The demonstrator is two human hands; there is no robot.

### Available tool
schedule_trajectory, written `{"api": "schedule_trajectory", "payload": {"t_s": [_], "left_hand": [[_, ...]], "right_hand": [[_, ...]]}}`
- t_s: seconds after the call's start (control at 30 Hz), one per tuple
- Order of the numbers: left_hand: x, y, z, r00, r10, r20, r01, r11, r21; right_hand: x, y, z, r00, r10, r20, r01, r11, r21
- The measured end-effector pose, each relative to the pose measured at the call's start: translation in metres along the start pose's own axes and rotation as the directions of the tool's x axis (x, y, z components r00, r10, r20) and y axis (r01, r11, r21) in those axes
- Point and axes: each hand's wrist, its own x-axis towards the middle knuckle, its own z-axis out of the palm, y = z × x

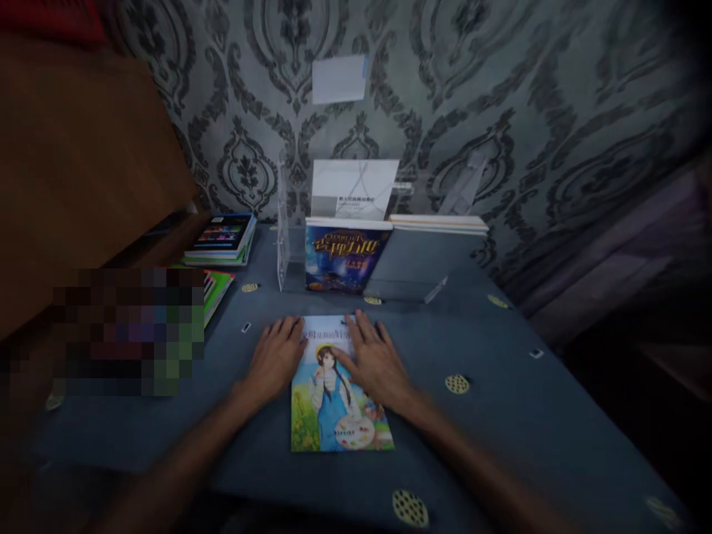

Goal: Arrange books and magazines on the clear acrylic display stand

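Both hands lie flat and loose, fingers spread, grasping nothing: the left hand [277, 354] touches the picture book [320, 400] at its ten o'clock edge, the right hand [381, 363] rests over its two o'clock edge. That picture book lies closed, cover up, on the table [483, 445], outside the stand. At ten o'clock from it lies a green-edged pile [219, 291], partly obscured; farther, at eleven, a stack of books [219, 236] lies flat. Straight out at twelve, the clear stand [281, 245] already bears an upright blue book [339, 256], something white [356, 185] behind it and, toward one, pale-edged books [437, 222]; I judge the arranging partway along, the picture book not yet stood up.
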Motion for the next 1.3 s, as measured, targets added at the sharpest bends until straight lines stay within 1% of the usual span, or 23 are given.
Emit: {"api": "schedule_trajectory", "payload": {"t_s": [0.1,0.23,0.33,0.37,0.43,0.5,0.57,0.7,0.77,0.87,0.93,0.97,1.03,1.13,1.23,1.27,1.3], "left_hand": [[-0.001,-0.001,0.000,1.000,0.002,0.023,-0.002,1.000,0.027],[0.001,-0.001,-0.003,0.998,0.029,0.049,-0.032,0.997,0.068],[0.007,0.005,-0.007,0.995,0.083,0.051,-0.088,0.991,0.099],[0.009,0.009,-0.008,0.992,0.110,0.060,-0.115,0.990,0.084],[0.013,0.020,-0.007,0.978,0.190,0.091,-0.191,0.982,0.003],[0.014,0.034,-0.005,0.948,0.297,0.114,-0.285,0.952,-0.114],[0.009,0.048,-0.002,0.910,0.396,0.123,-0.365,0.905,-0.219],[-0.012,0.065,-0.004,0.827,0.539,0.160,-0.462,0.814,-0.353],[-0.023,0.066,-0.010,0.773,0.604,0.193,-0.507,0.772,-0.384],[-0.036,0.061,-0.020,0.699,0.670,0.250,-0.566,0.731,-0.381],[-0.042,0.053,-0.024,0.669,0.696,0.261,-0.595,0.711,-0.374],[-0.045,0.049,-0.025,0.660,0.705,0.258,-0.605,0.703,-0.373],[-0.052,0.037,-0.027,0.663,0.707,0.247,-0.605,0.700,-0.380],[-0.063,0.015,-0.034,0.698,0.673,0.244,-0.547,0.721,-0.424],[-0.072,-0.004,-0.044,0.738,0.619,0.268,-0.424,0.735,-0.529],[-0.074,-0.008,-0.046,0.761,0.588,0.275,-0.363,0.736,-0.571],[-0.075,-0.010,-0.047,0.794,0.544,0.272,-0.292,0.733,-0.614]], "right_hand": [[-0.026,0.013,-0.001,1.000,-0.031,0.000,0.031,0.999,0.036],[-0.054,0.017,-0.009,0.995,-0.099,0.034,0.095,0.990,0.107],[-0.059,0.027,-0.016,0.989,-0.138,0.054,0.122,0.966,0.229],[-0.058,0.031,-0.018,0.988,-0.146,0.053,0.126,0.951,0.282],[-0.054,0.040,-0.020,0.989,-0.144,0.038,0.119,0.916,0.383],[-0.052,0.045,-0.021,0.993,-0.117,0.013,0.099,0.888,0.450],[-0.051,0.046,-0.021,0.996,-0.084,-0.006,0.077,0.876,0.477],[-0.051,0.044,-0.020,0.995,-0.097,-0.006,0.088,0.879,0.469],[-0.051,0.042,-0.020,0.994,-0.111,-0.004,0.101,0.888,0.448],[-0.051,0.041,-0.019,0.993,-0.117,-0.019,0.114,0.902,0.416],[-0.051,0.040,-0.018,0.992,-0.122,-0.033,0.125,0.908,0.399],[-0.051,0.039,-0.018,0.991,-0.127,-0.038,0.132,0.913,0.386],[-0.053,0.038,-0.018,0.989,-0.140,-0.048,0.148,0.925,0.350],[-0.056,0.037,-0.019,0.984,-0.172,-0.040,0.176,0.944,0.280],[-0.057,0.036,-0.019,0.981,-0.192,-0.012,0.190,0.955,0.227],[-0.057,0.035,-0.019,0.981,-0.192,-0.008,0.190,0.959,0.211],[-0.056,0.033,-0.018,0.982,-0.188,-0.011,0.187,0.963,0.192]]}}
